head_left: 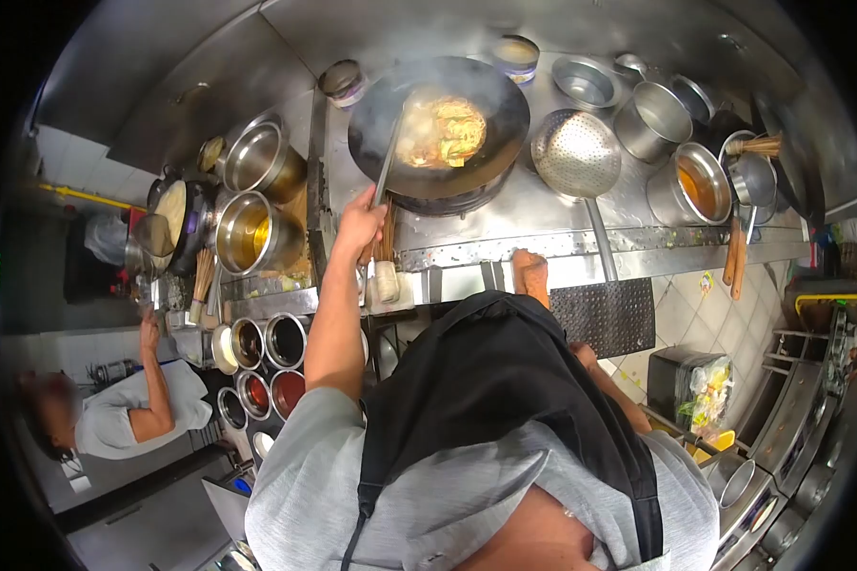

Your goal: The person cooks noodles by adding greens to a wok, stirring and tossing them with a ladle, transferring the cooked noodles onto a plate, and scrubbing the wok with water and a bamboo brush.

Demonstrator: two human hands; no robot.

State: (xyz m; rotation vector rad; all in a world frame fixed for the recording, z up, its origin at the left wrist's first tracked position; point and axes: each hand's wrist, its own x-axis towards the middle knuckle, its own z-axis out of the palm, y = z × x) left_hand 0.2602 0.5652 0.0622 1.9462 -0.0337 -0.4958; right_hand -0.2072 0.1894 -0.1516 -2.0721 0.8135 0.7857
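My left hand (360, 226) is closed around a long-handled metal wok utensil (388, 157). Its far end reaches into a large dark wok (495, 176) on the stove; steam obscures its head, so I cannot tell ladle from spatula. Browned, yellowish food (459, 131) steams in the middle of the wok. What appears to be my right hand (531, 270) rests at the stove's front edge (471, 257), its forearm partly hidden by my black apron; the fingers are unclear. A bamboo wok brush (385, 271) stands just below my left hand.
A perforated strainer (576, 154) lies right of the wok, its handle overhanging the edge. Metal pots (649, 119) stand farther right. At left are a pot of yellow liquid (248, 231) and several sauce containers (286, 340). Another person (138, 414) works at far left.
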